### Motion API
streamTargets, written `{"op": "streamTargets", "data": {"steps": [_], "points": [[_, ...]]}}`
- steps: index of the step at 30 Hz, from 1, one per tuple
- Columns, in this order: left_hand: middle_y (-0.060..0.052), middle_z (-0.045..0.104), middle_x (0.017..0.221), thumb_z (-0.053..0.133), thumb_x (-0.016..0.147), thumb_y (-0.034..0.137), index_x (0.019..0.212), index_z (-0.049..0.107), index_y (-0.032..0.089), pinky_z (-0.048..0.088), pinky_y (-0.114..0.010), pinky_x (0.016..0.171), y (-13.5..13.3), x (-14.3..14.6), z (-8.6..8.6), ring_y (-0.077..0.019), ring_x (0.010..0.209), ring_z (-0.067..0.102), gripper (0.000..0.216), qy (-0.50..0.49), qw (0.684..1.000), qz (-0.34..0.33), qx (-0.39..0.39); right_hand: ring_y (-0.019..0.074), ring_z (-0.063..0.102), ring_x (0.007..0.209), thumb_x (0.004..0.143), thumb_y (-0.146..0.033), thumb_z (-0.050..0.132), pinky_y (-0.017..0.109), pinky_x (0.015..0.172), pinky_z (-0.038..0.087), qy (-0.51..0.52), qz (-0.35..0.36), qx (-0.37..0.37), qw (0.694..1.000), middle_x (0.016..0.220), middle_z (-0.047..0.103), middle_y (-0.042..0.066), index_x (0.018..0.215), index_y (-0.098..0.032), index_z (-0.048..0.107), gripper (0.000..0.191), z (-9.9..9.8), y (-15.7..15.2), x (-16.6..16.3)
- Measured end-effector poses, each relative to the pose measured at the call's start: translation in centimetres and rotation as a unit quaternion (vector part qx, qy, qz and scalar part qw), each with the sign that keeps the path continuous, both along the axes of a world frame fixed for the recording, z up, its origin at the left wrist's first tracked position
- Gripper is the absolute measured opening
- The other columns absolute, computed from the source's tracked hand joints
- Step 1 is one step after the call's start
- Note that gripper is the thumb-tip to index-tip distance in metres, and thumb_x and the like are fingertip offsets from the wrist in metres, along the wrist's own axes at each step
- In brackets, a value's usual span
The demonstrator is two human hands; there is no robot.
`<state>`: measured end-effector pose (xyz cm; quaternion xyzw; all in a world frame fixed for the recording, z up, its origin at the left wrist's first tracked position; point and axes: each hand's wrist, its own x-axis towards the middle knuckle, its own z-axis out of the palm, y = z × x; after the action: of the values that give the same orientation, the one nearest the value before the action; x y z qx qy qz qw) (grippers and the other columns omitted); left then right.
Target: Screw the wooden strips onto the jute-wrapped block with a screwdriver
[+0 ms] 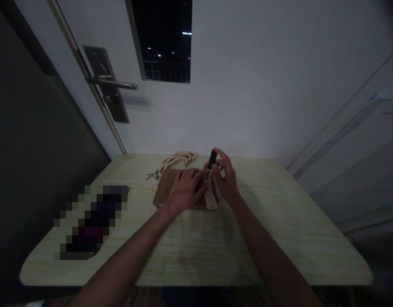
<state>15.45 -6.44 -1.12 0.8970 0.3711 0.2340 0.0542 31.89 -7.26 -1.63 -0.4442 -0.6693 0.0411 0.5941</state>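
Observation:
My right hand [226, 177] is closed round the black handle of a screwdriver [212, 159], held nearly upright. Its shaft points down at a pale wooden piece [211, 199] with dark holes along it. My left hand [186, 187] lies over a brown cardboard sheet [164, 187], its fingertips and thumb pressed against the left side of the wooden piece. The index fingertip is beside the screwdriver's tip. Whether a screw sits under the tip is too small to tell.
Curved wooden pieces [180, 157] lie behind the cardboard, with several screws [152, 175] to their left. A pixelated dark object [94, 221] rests on the left of the wood-grain table [286, 238]. Beyond the table stands a white door with a metal handle [113, 83].

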Motion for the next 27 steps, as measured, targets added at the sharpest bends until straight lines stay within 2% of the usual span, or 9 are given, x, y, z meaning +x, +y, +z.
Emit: {"op": "streamTargets", "data": {"steps": [4,8,11,14,17,27], "points": [[-0.005,0.054,0.124,0.045,0.092,0.033,0.124,0.05,0.026,0.031,-0.043,0.104,-0.05,0.02,0.16,-0.023,0.116,0.048,0.033,0.004,1.0,0.005,-0.007,0.018,0.057,0.076,0.093,-0.039,0.048,0.036,0.072,0.048,-0.01,-0.04,0.004,0.999,0.092,0.067,0.004,0.134,-0.025,0.044,0.044,-0.19,0.22,-0.06],[-0.005,0.054,0.123,0.044,0.093,0.034,0.125,0.049,0.025,0.032,-0.042,0.103,-0.08,0.01,0.27,-0.0229,0.116,0.048,0.034,0.009,1.0,0.004,-0.008,0.0174,0.053,0.077,0.089,-0.038,0.055,0.034,0.069,0.048,-0.017,-0.074,0.018,0.997,0.099,0.063,0.004,0.133,-0.028,0.046,0.046,-0.25,0.28,-0.15],[-0.005,0.054,0.122,0.043,0.093,0.035,0.125,0.049,0.025,0.032,-0.041,0.103,-0.04,-0.01,0.21,-0.0231,0.116,0.048,0.034,0.012,1.0,0.001,-0.004,0.017,0.053,0.077,0.09,-0.037,0.052,0.035,0.071,0.048,-0.026,-0.056,0.012,0.998,0.107,0.062,0.005,0.135,-0.029,0.044,0.046,-0.18,0.14,-0.16],[-0.005,0.055,0.122,0.042,0.094,0.035,0.124,0.05,0.025,0.032,-0.042,0.103,0.03,-0.01,0.05,-0.0231,0.116,0.048,0.032,0.008,1.0,0.004,0.004,0.0174,0.055,0.082,0.095,-0.035,0.042,0.038,0.077,0.048,-0.02,-0.019,-0.001,1.0,0.112,0.064,0.006,0.138,-0.03,0.04,0.043,-0.03,-0.12,-0.18],[-0.005,0.055,0.123,0.042,0.094,0.035,0.123,0.05,0.025,0.033,-0.042,0.102,0.03,0.0,-0.04,-0.0231,0.116,0.048,0.032,0.006,1.0,0.004,0.005,0.0186,0.059,0.086,0.097,-0.035,0.038,0.039,0.08,0.048,-0.012,0.001,-0.007,1.0,0.107,0.067,0.006,0.138,-0.03,0.04,0.041,0.14,-0.3,-0.2],[-0.005,0.054,0.124,0.043,0.093,0.035,0.124,0.05,0.025,0.032,-0.044,0.103,-0.01,-0.01,0.04,-0.0235,0.116,0.048,0.033,0.005,1.0,0.005,-0.002,0.0161,0.052,0.072,0.094,-0.037,0.046,0.035,0.069,0.048,-0.017,-0.034,0.007,0.999,0.099,0.065,0.005,0.133,-0.027,0.046,0.041,-0.11,0.17,-0.23]]}}
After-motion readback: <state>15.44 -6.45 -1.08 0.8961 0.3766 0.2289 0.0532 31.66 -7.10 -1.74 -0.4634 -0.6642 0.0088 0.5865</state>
